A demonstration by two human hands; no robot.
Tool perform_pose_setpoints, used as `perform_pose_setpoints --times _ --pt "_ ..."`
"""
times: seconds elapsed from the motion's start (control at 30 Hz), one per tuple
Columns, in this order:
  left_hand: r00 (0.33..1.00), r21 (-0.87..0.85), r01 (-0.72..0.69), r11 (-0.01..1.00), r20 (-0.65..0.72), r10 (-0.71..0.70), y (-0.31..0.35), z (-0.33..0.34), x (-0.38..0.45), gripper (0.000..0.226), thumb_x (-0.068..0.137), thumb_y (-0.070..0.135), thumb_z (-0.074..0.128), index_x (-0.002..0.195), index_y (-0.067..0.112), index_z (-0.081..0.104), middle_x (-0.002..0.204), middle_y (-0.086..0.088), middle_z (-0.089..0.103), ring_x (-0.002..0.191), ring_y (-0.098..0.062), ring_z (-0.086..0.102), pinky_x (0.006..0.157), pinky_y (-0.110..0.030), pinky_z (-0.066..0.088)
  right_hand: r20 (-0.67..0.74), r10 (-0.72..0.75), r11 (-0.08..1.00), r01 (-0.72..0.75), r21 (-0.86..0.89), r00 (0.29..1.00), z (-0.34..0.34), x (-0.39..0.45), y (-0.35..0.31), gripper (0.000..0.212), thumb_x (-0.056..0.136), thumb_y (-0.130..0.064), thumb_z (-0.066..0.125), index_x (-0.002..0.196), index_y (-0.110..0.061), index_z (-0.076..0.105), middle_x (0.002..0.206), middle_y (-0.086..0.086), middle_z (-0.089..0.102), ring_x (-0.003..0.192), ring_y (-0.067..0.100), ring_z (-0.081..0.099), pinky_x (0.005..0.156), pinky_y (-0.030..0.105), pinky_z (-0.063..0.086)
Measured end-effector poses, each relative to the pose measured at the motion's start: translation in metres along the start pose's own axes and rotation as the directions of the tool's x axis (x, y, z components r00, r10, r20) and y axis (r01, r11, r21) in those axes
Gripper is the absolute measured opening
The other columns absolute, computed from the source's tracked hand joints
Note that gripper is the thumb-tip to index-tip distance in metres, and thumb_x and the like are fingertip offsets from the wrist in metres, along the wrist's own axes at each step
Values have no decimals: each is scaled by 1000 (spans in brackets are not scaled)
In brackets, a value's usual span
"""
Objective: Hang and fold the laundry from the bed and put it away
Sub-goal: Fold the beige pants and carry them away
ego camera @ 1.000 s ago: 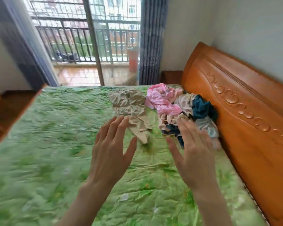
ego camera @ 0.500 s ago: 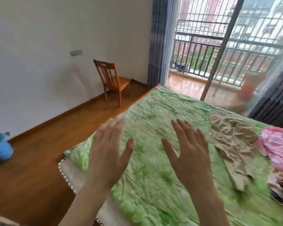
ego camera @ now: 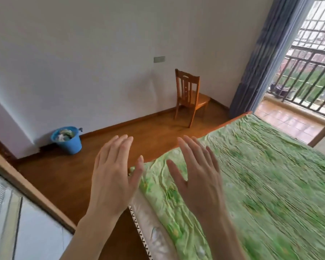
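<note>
Wooden floor (ego camera: pixel 105 162) and a green-covered bed (ego camera: pixel 270 184) share the near ground, the bed's corner edge running between the two raised hands. Left hand (ego camera: pixel 111 177): back toward camera, fingers straight and close together, thumb spread, holding nothing; it hangs over bare floor just off the bed corner. Right hand (ego camera: pixel 199 181): same pose, fingers straight and slightly fanned, thumb out, empty; it hovers over the wrinkled bedspread near the corner, whether touching cannot be told. Hands sit apart. No laundry shows on the visible part of the bed. Mattress side with zigzag trim (ego camera: pixel 139 228) drops below the cover. Open floor stretches left and ahead. Farther: blue bucket (ego camera: pixel 68 141) with cloth inside against the wall, wooden chair (ego camera: pixel 189 96) near the corner, blue curtain (ego camera: pixel 259 59), balcony railing (ego camera: pixel 308 81) beyond.
</note>
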State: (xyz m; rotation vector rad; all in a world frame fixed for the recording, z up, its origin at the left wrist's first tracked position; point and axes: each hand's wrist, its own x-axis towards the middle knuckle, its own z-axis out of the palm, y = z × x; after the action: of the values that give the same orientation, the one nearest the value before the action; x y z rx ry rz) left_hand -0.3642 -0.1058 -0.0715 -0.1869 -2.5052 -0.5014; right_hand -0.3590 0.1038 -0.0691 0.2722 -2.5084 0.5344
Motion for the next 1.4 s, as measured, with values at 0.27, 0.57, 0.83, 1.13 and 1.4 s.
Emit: perform_pose_setpoints --times 0.27,0.57,0.83,1.13,1.4 --pt "991 73 130 989 -41 -127 -98 31 63 56 107 48 43 148 13 53 150 -4 55 145 -21 45 119 -46 40 49 -101 992 97 80 994 104 101 -25 58 107 -54 46 156 -21 45 162 -5 43 156 11 29 129 41 21" --pt "992 125 121 985 5 -122 -180 83 198 56 107 50 41 149 15 52 151 -1 54 146 -18 44 120 -44 41 16 -58 985 55 165 998 205 250 -16 57 107 -53 45 154 -21 48 160 -5 47 155 12 30 129 42 21" --pt "996 102 83 991 10 -84 -229 135 302 56 105 48 43 149 14 51 150 0 54 145 -16 45 121 -36 35 0 -35 994 35 101 999 270 347 3 58 107 -58 42 154 -24 48 160 -7 47 155 10 31 128 44 26" --pt "999 -9 -15 1000 38 15 -311 206 416 55 107 51 41 150 17 49 150 -2 54 144 -17 45 118 -34 34 -40 30 999 -32 -37 999 346 442 5 62 104 -63 41 152 -25 51 157 -4 52 150 17 42 125 46 29" --pt "977 -121 -168 978 108 181 -436 264 560 59 108 55 35 149 16 49 150 -7 56 141 -22 50 115 -41 44 -81 218 962 -228 -152 973 449 555 -31 61 103 -59 46 151 -21 53 156 1 52 149 21 43 124 49 31"
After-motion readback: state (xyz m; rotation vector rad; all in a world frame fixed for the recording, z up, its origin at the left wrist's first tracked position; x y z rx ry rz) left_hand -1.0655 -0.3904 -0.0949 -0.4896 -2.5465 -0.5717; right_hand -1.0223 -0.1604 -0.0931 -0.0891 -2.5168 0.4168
